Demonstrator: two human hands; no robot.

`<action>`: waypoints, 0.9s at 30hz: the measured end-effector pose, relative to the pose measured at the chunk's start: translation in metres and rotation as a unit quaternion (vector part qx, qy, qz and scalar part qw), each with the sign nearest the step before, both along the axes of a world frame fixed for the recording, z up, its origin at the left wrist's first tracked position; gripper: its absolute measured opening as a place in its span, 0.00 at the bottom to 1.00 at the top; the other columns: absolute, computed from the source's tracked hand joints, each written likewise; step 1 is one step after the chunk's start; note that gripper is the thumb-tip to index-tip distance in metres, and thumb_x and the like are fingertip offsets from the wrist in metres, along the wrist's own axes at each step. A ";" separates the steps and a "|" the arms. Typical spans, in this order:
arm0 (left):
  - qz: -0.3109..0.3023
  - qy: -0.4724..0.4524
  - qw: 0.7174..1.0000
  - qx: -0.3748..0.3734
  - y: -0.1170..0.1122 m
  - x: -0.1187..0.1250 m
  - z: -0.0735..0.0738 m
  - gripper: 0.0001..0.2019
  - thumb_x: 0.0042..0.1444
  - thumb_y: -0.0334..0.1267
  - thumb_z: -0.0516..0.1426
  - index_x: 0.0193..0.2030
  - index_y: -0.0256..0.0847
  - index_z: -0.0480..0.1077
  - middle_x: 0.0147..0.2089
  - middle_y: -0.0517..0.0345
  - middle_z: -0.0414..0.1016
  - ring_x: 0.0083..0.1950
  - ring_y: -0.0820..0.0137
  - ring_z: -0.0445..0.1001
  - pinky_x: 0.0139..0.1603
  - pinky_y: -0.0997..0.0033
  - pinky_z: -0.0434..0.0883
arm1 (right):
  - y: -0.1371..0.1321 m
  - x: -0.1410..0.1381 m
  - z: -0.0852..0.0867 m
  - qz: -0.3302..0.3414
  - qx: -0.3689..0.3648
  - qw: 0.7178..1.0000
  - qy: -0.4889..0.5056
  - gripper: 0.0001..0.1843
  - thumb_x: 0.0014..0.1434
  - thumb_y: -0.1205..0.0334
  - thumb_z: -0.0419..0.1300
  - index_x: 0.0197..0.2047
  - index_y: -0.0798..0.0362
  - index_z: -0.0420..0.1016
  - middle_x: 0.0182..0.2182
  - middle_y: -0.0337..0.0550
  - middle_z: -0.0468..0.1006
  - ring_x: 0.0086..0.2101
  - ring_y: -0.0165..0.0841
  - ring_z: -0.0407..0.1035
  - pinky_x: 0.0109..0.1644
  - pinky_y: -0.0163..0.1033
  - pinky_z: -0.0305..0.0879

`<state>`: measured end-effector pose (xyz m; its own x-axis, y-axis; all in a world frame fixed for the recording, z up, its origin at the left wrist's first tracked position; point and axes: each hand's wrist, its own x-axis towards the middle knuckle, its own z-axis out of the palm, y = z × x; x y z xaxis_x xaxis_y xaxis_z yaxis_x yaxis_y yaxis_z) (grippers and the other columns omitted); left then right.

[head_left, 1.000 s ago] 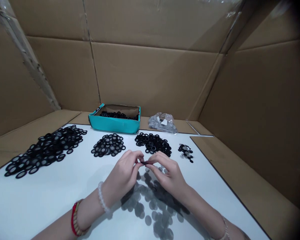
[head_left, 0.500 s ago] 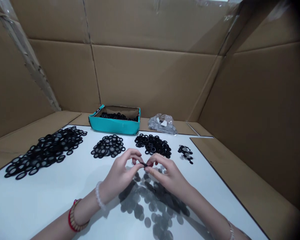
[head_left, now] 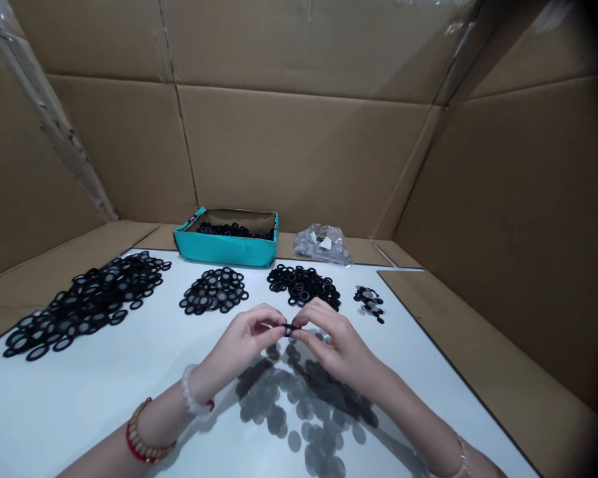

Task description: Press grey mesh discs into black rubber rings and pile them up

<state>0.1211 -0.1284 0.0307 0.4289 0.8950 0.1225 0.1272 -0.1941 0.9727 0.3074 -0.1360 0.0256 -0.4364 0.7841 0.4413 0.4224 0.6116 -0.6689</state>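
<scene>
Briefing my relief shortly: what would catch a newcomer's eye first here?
The turquoise box of black rings dominates the far edge of the white table. Nearer, the left hand and right hand pinch a small black piece above scattered grey discs. A long heap of dark-rimmed pieces sprawls at the left.

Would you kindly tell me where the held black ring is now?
In the head view, the black ring is below centre, pinched by the left hand and right hand.

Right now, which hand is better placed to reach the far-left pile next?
Probably the left hand: it sits nearer that pile than the right hand, though both hold the black ring.
</scene>
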 end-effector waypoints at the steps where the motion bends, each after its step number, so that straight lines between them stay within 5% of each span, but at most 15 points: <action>1: -0.009 -0.018 0.999 -0.050 0.000 0.000 -0.001 0.06 0.54 0.36 0.56 0.32 0.37 0.71 0.33 0.57 0.69 0.36 0.69 0.67 0.37 0.71 0.65 | 0.000 0.000 0.000 0.004 -0.008 1.000 0.005 0.05 0.61 0.67 0.53 0.34 0.52 0.68 0.32 0.42 0.71 0.36 0.35 0.65 0.41 0.39 0.61; 4: -0.010 -0.101 0.981 -0.165 -0.002 0.002 -0.002 0.07 0.54 0.38 0.56 0.36 0.38 0.70 0.34 0.58 0.69 0.34 0.72 0.67 0.37 0.73 0.65 | 0.002 -0.001 -0.002 0.018 -0.064 0.997 0.030 0.03 0.61 0.64 0.54 0.36 0.52 0.69 0.33 0.41 0.71 0.35 0.33 0.65 0.40 0.37 0.61; 7: 0.010 -0.143 0.970 -0.194 -0.003 0.003 -0.002 0.08 0.53 0.40 0.57 0.38 0.39 0.69 0.35 0.58 0.69 0.34 0.73 0.67 0.37 0.74 0.65 | 0.004 -0.004 -0.004 0.025 -0.102 0.993 0.045 0.03 0.60 0.63 0.55 0.35 0.52 0.69 0.31 0.39 0.70 0.34 0.31 0.65 0.39 0.35 0.61; 12: 0.040 -0.007 0.997 -0.067 -0.001 0.003 0.002 0.07 0.51 0.39 0.58 0.34 0.38 0.70 0.31 0.59 0.69 0.34 0.71 0.67 0.35 0.73 0.65 | 0.004 -0.006 -0.007 0.011 -0.104 0.993 0.046 0.08 0.60 0.63 0.53 0.29 0.53 0.65 0.27 0.36 0.67 0.30 0.30 0.63 0.35 0.34 0.58; 19: 0.055 0.088 0.991 0.082 -0.002 0.001 0.001 0.03 0.52 0.33 0.55 0.30 0.38 0.70 0.36 0.56 0.68 0.38 0.68 0.69 0.39 0.71 0.66 | 0.000 -0.007 -0.004 0.026 -0.081 0.996 0.015 0.11 0.61 0.66 0.52 0.26 0.53 0.59 0.26 0.36 0.63 0.30 0.29 0.60 0.34 0.34 0.55; 27: 0.079 0.095 0.988 0.098 -0.004 0.003 -0.001 0.03 0.51 0.31 0.56 0.28 0.36 0.70 0.34 0.56 0.66 0.36 0.68 0.68 0.38 0.70 0.66 | 0.001 -0.008 -0.007 0.044 -0.094 0.994 0.018 0.12 0.62 0.65 0.51 0.26 0.53 0.57 0.26 0.36 0.61 0.30 0.29 0.58 0.34 0.34 0.54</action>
<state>0.1241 -0.1319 0.0293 0.3179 0.9196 0.2309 0.3469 -0.3395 0.8743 0.2998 -0.1349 0.0185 -0.4938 0.8133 0.3077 0.3467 0.5087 -0.7880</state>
